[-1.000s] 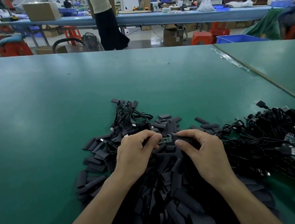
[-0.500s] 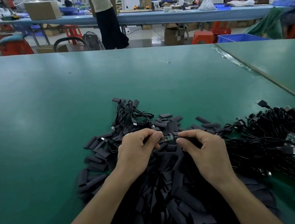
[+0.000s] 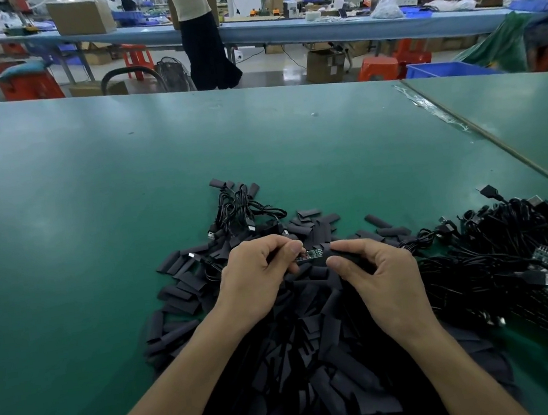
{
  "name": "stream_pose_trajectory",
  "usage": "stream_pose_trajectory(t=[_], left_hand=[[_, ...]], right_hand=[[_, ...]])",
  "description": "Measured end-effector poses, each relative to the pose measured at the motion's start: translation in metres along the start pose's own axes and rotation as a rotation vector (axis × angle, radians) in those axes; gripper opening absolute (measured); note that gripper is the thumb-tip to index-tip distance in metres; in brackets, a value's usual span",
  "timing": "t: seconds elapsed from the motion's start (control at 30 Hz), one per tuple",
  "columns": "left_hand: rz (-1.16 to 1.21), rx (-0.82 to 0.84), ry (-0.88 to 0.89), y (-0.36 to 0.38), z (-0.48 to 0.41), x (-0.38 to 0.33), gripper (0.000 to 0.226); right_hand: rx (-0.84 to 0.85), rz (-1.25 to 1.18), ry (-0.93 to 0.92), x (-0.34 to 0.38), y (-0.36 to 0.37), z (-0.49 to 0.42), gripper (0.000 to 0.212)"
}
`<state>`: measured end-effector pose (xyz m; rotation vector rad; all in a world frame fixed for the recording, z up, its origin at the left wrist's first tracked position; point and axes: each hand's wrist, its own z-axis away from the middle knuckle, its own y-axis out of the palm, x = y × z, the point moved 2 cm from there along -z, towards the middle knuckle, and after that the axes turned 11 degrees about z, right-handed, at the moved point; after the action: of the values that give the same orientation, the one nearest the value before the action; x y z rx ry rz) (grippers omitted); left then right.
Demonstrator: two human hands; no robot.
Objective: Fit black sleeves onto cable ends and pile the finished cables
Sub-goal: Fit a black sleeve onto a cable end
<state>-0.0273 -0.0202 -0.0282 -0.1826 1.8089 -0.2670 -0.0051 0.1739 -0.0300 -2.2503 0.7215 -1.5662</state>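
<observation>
Green tabletop (image 3: 96, 229) carries a heap of black sleeves (image 3: 318, 357); over it the left hand (image 3: 257, 278) pinches a cable end (image 3: 313, 254), the right hand (image 3: 385, 283) pinches one sleeve (image 3: 344, 253).

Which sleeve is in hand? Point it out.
The sleeve pinched by the right hand, end-on to the green board that the left hand holds; the rest lie loose in the pile.

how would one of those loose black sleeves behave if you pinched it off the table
Probably light and floppy: the loose black sleeve lies pressed flat on the green table, so it should bend easily. Being flat, it is unlikely to roll. It may slide off neighbours in the sleeve heap, where pieces overlap loosely.
</observation>
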Motion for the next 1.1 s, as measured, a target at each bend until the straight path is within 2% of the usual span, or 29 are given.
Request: stream_pose_trajectory(t=[0.3, 0.57, 0.73, 0.93, 1.1], left_hand=[[0.017, 0.027, -0.013, 0.000, 0.000, 0.001, 0.017], [0.062, -0.014, -0.035, -0.002, -0.001, -0.003, 0.019], [0.062, 0.018, -0.013, 0.000, -0.001, -0.008, 0.016], [0.107, 0.054, 0.017, 0.001, 0.000, -0.010, 0.013], [0.158, 0.017, 0.026, 0.003, 0.001, -0.012, 0.010]], right_hand=[[-0.016, 0.015, 0.009, 0.001, -0.001, 0.001, 0.015], [0.124, -0.088, 0.023, 0.000, 0.000, -0.001, 0.021], [0.077, -0.043, -0.010, 0.003, 0.001, 0.001, 0.023], [0.092, -0.146, -0.020, 0.006, -0.002, 0.000, 0.023], [0.106, -0.172, -0.016, 0.007, -0.003, 0.000, 0.022]])
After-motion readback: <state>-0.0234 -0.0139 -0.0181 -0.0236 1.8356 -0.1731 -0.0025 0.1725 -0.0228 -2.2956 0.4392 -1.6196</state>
